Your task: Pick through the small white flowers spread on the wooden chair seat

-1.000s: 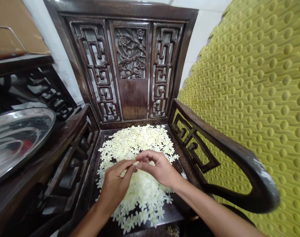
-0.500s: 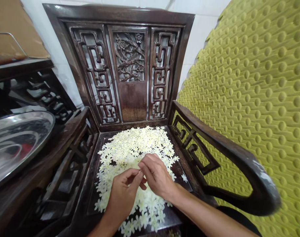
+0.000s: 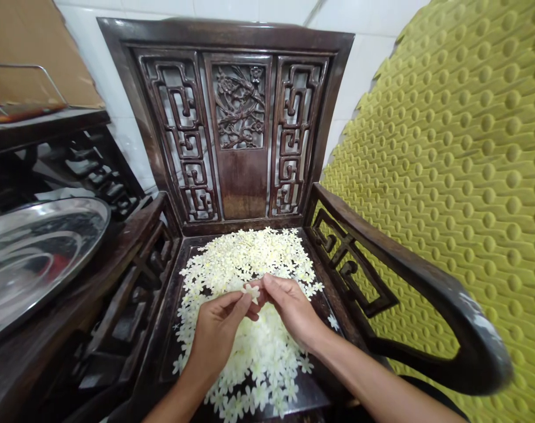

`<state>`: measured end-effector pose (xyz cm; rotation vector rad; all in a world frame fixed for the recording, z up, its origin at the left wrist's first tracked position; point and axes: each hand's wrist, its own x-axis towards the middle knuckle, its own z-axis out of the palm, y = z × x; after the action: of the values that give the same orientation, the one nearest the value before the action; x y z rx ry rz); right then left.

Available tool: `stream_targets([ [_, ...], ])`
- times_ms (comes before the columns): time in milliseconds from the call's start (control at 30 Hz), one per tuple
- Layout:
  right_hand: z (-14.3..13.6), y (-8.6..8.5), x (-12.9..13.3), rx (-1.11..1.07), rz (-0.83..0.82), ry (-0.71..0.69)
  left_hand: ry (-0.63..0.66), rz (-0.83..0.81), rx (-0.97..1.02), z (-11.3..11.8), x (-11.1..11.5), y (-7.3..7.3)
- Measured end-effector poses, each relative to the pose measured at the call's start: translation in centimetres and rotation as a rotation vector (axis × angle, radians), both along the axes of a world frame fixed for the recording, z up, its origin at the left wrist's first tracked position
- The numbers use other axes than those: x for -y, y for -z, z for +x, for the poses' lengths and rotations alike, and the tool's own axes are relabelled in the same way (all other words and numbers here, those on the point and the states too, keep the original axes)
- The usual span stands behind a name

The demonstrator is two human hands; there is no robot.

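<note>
Over a chair seat my left hand (image 3: 221, 329) pinches a small white flower (image 3: 252, 292) between thumb and forefinger, its petals facing up. My right hand (image 3: 291, 305) is close against it, thumb and fingers pressed together just right of the flower. Whatever those right fingers hold, if anything, is too small to make out. Below both hands spreads a thick layer of loose white flowers (image 3: 249, 249) with pale yellow-green centres, partly hidden by the hands.
The dark carved wooden chair (image 3: 245, 182) has armrests on both sides. At left a round shiny metal tray (image 3: 73, 235) rests beside the left armrest. A yellow-green bumpy mat (image 3: 461, 147) stands upright along the right. One stray flower (image 3: 333, 321) lies near the seat's right edge.
My fingertips, tightly together before, have parted slightly, and a white flower now shows in my left pinch. The right hand has turned a little. The whole view has shifted slightly.
</note>
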<state>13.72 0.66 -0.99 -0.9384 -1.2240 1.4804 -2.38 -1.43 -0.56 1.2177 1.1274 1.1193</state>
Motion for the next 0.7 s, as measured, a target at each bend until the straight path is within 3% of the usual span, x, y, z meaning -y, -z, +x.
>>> stream_targets([
  [133,-0.33,-0.02,0.17,-0.092,-0.072,-0.017,0.038,-0.053,0.078,-0.14,0.03,-0.11],
  [433,-0.22,-0.53,0.35,-0.174,-0.111,-0.133,-0.012,0.058,0.001,0.01,0.27,-0.26],
  [700,-0.38,-0.44,0.46,-0.108,-0.105,-0.153,0.005,0.12,-0.062,-0.24,0.23,-0.03],
])
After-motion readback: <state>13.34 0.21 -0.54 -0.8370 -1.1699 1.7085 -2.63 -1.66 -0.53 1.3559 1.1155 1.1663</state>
